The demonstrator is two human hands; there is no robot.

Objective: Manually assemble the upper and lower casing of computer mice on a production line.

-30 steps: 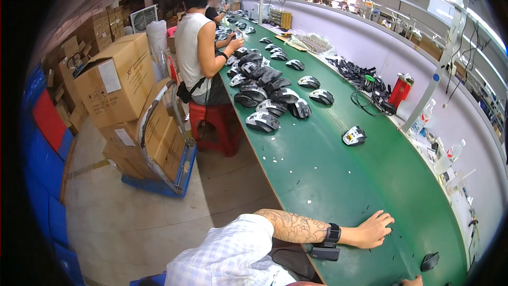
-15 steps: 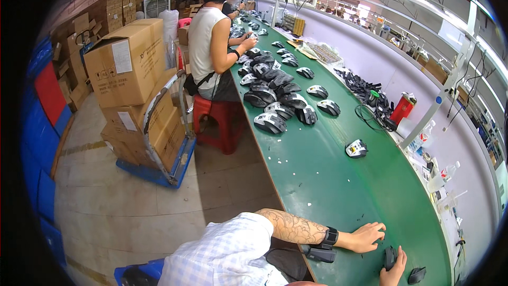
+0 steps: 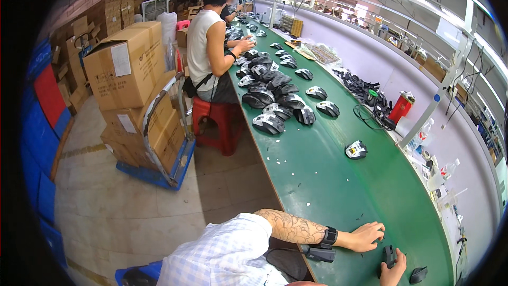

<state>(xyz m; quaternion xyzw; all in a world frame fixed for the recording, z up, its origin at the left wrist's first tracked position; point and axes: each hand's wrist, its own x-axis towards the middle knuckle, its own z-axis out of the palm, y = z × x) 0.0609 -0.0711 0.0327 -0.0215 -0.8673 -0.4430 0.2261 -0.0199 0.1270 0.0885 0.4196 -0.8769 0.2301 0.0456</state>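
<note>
My left hand rests at the green workbench, its fingers apart and slightly bent, with nothing seen in them. A black strap circles its wrist. My right hand, partly cut off by the lower edge, grips a black computer mouse by its side, thumb mostly hidden. To the right of that hand lies another dark mouse piece, apart from it. Below my left wrist, at the bench's near edge, is a dark grey boxy object.
A single grey-and-black mouse sits mid-bench, with a pile of mice farther up. Black cables and a red can line the wall side. A co-worker sits on a red stool. Cartons stand on a trolley.
The fingers of my right hand have shifted slightly on the black mouse, which has turned a little. My left hand stays nearly in place.
</note>
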